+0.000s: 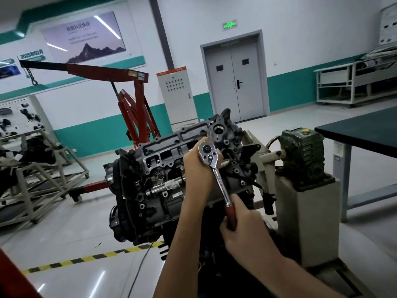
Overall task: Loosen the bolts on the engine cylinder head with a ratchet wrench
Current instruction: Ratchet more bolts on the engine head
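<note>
Both hands are on the wrench here. The left hand is up at the chrome head, fingers curled round behind it and cupping it against the cylinder head, which sits tilted on the stand in the middle of the shop floor. The right hand is down low, fingers and thumb wrapped round the red grip. The bolt is hidden under the wrench head and the left hand, so whether the socket is fully seated cannot be told. To pull well, the person would want that left hand pressing the head square onto the bolt so the socket does not slip off. The direction lever should be set for loosening. The right hand should haul from the far end of the grip in a steady sweep rather than a jerk, knuckles clear of the castings and the plug hanging by the stand. Now the writing: a sign on the far-left wall reads "2025年02月". The poster carries Chinese lines too blurred to read, and the green exit sign over the door is unreadable. A barcode sticker on the engine is too small. No brand shows on the wrench.
</note>
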